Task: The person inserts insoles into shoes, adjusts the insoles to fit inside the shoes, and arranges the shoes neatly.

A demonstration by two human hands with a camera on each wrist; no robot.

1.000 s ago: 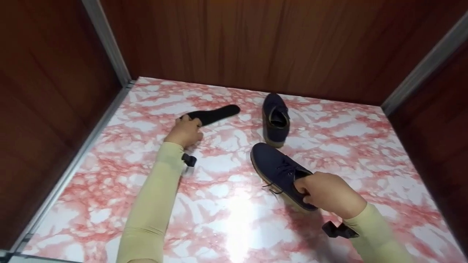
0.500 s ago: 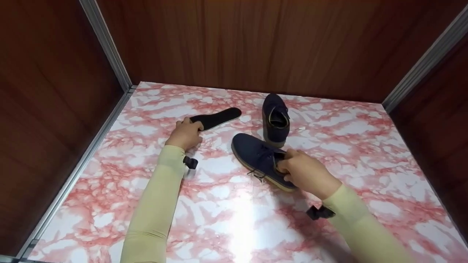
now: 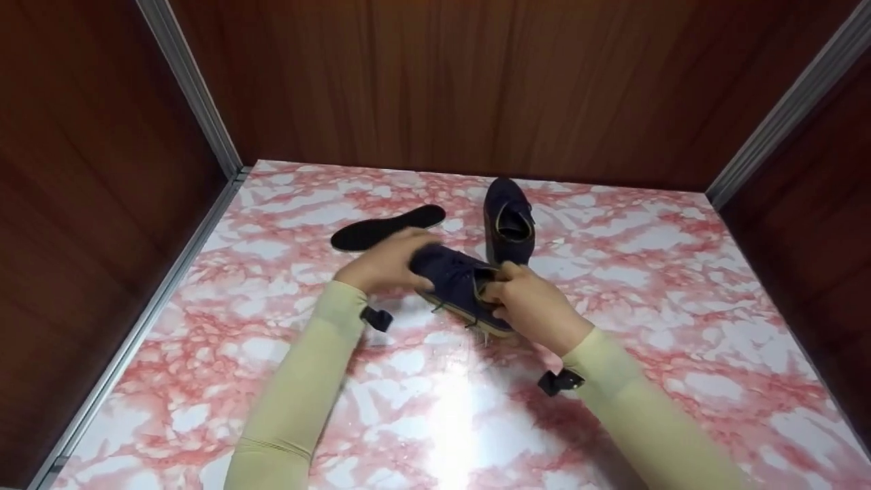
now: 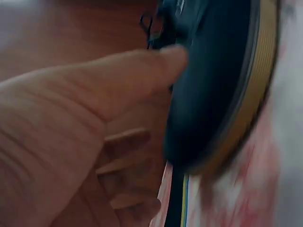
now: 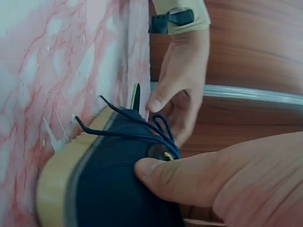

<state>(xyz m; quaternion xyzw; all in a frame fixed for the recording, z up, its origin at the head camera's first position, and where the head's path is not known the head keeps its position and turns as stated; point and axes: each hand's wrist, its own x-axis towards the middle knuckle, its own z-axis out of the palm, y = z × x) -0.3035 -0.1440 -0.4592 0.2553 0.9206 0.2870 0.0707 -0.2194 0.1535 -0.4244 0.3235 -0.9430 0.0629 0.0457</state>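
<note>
My right hand [image 3: 541, 309] grips a navy lace-up shoe [image 3: 450, 278] by its heel opening, the thumb on the outside in the right wrist view. The shoe is held low over the surface, toe pointing left. At the toe is my left hand [image 3: 388, 265], its thumb and fingers spread around the front; in the left wrist view the thumb lies against or very near the blurred upper [image 4: 213, 80], and the fingers are loosely bent. A black insole [image 3: 364, 235] lies just behind my left hand. Loose laces [image 5: 128, 134] hang over the shoe's side.
A matching navy shoe [image 3: 503, 201] stands at the back, toe toward the rear panel. The surface is a red-and-white marbled board [image 3: 272, 299]. Brown wood panels [image 3: 435, 88] with metal edge rails [image 3: 194, 88] enclose the back and sides.
My right hand has carried the shoe leftward and away from me. My left hand has let go of the insole and moved right to the shoe's toe.
</note>
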